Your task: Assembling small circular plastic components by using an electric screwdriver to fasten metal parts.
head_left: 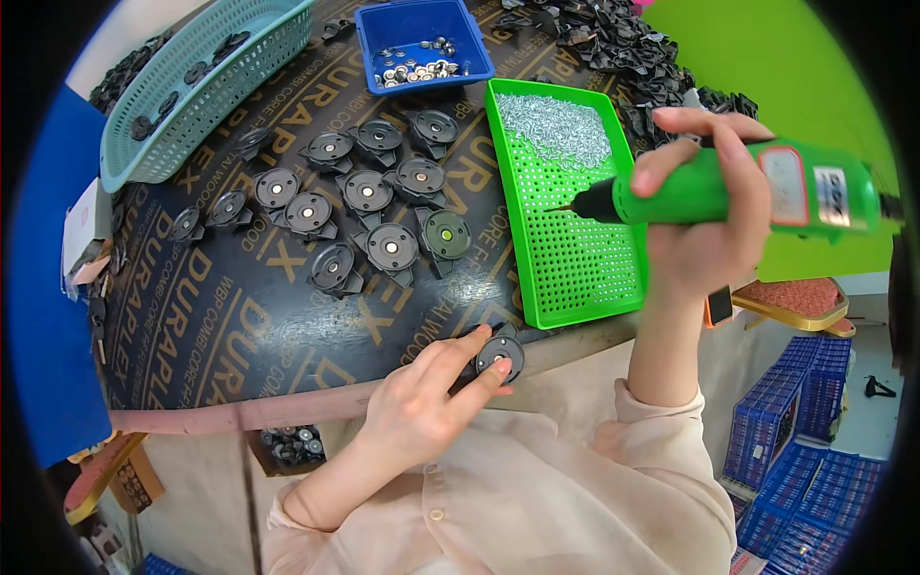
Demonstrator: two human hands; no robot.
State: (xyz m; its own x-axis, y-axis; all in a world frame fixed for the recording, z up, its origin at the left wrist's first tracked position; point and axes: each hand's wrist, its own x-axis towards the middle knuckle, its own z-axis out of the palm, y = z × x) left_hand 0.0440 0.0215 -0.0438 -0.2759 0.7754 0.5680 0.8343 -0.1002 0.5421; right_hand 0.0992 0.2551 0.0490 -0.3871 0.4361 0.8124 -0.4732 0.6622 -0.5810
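Observation:
My left hand (pixel 414 402) grips a round black plastic part (pixel 512 353) at the table's front edge, with fingertips pressed on its disc and rim. A pale dot marks the middle of that disc. Raised on the right, my right hand (pixel 707 216) is wrapped round a green electric screwdriver (pixel 685 196). Its thin bit points left, above the green perforated tray (pixel 532 297). Small silvery screws (pixel 556 125) are heaped in the tray's far end. Several similar black parts (pixel 366 193) lie on the table, left of the tray.
Behind the parts, a blue bin (pixel 477 84) holds small round pieces. A teal basket (pixel 216 110) stands far left. Many black pieces (pixel 613 53) are piled at the back right. Below the dark table (pixel 278 331) are a box of parts (pixel 295 447) and stacked blue packs (pixel 795 489).

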